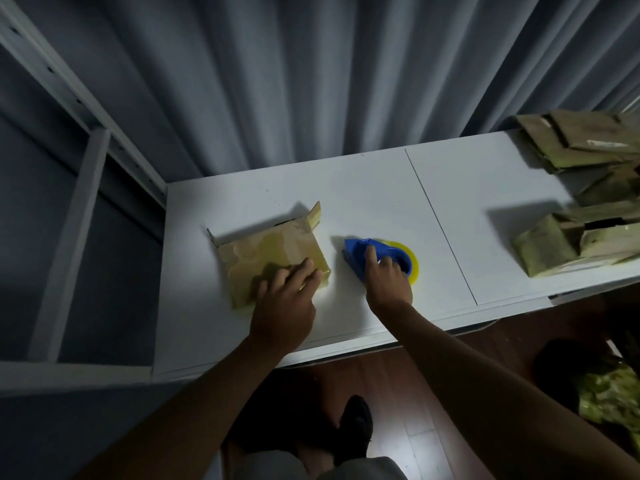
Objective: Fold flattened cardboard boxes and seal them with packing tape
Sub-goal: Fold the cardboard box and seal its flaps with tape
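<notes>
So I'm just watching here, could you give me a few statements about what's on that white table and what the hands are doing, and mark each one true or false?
1. The left hand rests on the small brown cardboard box. True.
2. The right hand holds a pair of scissors. False: it grips the blue plastic tape dispenser with a yellowish tape roll.
3. The dispenser sits on top of the box. False: it stands on the white table, beside the box, on the right-hand side.
4. A heap of brown cardboard boxes lies at the table's right end. True.
5. The box's far end has flaps standing open. True.
</notes>
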